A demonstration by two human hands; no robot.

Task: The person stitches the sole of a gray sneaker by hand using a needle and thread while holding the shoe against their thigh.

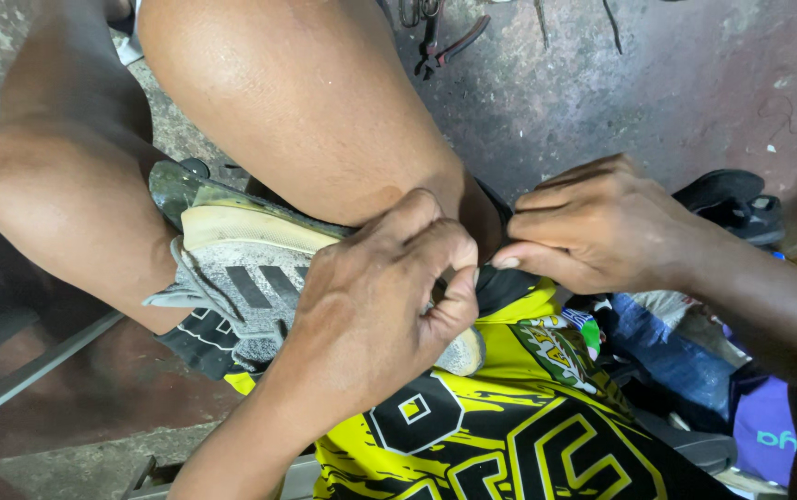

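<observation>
Left hand (375, 296): fingers curled and closed over the toe end of a grey knit sports shoe (250, 287), thumb pressed against the bent forefinger. The shoe lies on its side across the person's lap, pale sole (241, 222) turned upward, dark stripes on its flank, wedged beneath the bare knee (324, 111) and resting on a yellow and black printed shirt (500, 417).

Right hand (593, 227): fingers drawn together, thumb and forefinger pinched at a point just beside the left hand, at the shoe's toe. What sits in the pinch is too small to make out; the tips touch dark fabric (500, 282) at the knee.

Surroundings: stained concrete floor (676, 83); pliers with dark handles (445, 42) lying on it near the top edge, well apart from both hands. A black sandal (732, 199) lies behind the right wrist. Blue and purple cloth (695, 361) is heaped under the right forearm. A grey metal frame (37, 361) shows at left
</observation>
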